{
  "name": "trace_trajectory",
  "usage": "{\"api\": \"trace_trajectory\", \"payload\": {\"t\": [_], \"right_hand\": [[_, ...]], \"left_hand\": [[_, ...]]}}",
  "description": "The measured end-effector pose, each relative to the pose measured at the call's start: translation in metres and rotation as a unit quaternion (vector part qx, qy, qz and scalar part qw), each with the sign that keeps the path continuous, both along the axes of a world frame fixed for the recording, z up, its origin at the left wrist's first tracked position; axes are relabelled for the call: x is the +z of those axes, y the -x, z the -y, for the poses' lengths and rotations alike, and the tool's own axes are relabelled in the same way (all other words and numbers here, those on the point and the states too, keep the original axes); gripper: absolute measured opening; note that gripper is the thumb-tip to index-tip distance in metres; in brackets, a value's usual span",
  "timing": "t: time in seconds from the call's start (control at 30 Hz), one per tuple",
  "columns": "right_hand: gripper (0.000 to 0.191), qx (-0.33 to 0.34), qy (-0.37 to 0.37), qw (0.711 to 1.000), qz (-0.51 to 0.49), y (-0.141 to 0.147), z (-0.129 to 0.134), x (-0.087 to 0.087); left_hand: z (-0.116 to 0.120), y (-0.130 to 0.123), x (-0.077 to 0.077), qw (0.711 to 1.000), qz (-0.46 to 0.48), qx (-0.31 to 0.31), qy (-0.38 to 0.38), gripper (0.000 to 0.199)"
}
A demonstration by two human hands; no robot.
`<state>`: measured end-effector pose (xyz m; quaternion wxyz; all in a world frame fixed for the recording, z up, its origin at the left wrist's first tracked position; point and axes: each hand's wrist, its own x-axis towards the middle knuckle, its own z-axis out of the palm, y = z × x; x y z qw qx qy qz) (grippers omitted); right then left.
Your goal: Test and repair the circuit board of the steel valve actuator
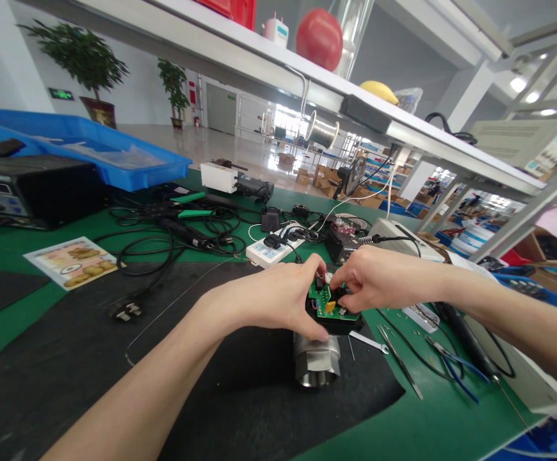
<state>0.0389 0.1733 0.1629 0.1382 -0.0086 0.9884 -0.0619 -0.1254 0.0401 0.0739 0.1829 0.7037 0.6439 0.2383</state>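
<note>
One circuit board (325, 301), left grip (283, 294) alongside, right grip (369, 280) above; fitting (317, 363) below

1 head-worn camera looked forward and down from behind the left hand (285, 296) and right hand (365, 279), near the green bench (372, 434), tilted so the shelf (269, 54) sloped down rightward, the floor (148, 142) showing beyond.

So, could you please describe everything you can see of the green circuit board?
The green circuit board bears a yellow block and other small parts. It sits components-up on a black base above a metal-looking fitting. The left hand grips around its left side; the right hand partly covers it, exact contact unclear.
</note>
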Motion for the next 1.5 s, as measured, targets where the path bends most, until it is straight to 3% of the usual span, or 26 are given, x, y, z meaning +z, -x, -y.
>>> {"api": "trace_trajectory", "payload": {"t": [1.5], "right_hand": [[0.011,-0.021,0.002,1.000,0.010,0.0000,0.0037,0.0012]], "left_hand": [[0.0025,-0.0013,0.0032,1.000,-0.015,-0.004,-0.006,0.079]]}}
